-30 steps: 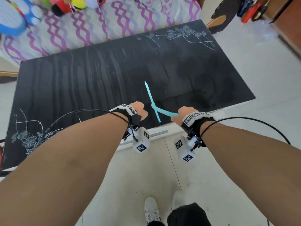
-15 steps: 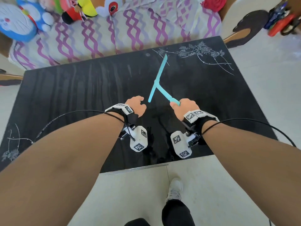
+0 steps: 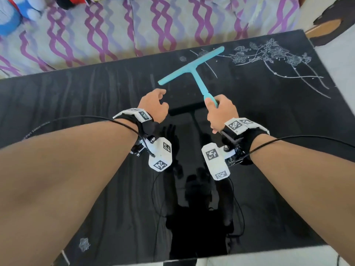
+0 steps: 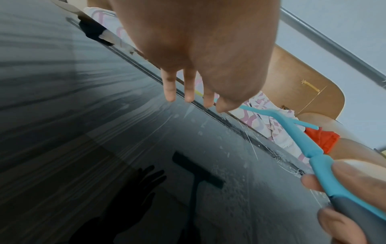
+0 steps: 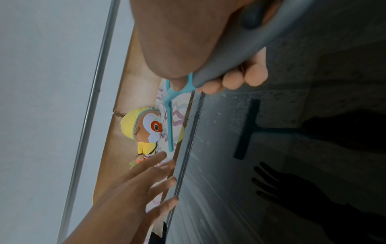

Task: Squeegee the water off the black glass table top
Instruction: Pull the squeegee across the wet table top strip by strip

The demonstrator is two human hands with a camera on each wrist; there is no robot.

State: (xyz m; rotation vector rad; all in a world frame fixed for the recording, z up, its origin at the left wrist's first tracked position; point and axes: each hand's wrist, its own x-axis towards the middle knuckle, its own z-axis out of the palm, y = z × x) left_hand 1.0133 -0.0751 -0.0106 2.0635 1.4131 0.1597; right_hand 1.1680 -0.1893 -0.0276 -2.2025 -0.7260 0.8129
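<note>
The black glass table top [image 3: 76, 104] fills the head view, with water streaks on its left half and droplets toward the far edge. A teal T-shaped squeegee [image 3: 194, 70] is held in the air over the far middle of the table, its blade slanting up to the right. Its dark reflection lies below it on the glass. My right hand [image 3: 213, 104] grips the grey-and-teal handle [image 5: 229, 57]. My left hand [image 3: 162, 96] hovers just left of the handle with fingers [image 4: 188, 89] relaxed and spread, holding nothing. The blade [image 5: 170, 123] is off the glass.
A sofa with a purple wavy cover [image 3: 115, 31] runs along the table's far edge, with plush toys [image 3: 11, 16] on it. A wooden chair [image 3: 326, 25] stands at the far right corner. White floor [image 3: 269, 256] shows past the near edge.
I have stepped in over the table. My right hand carried the squeegee from the near edge to the far middle and turned the blade crosswise. My left hand moved alongside.
</note>
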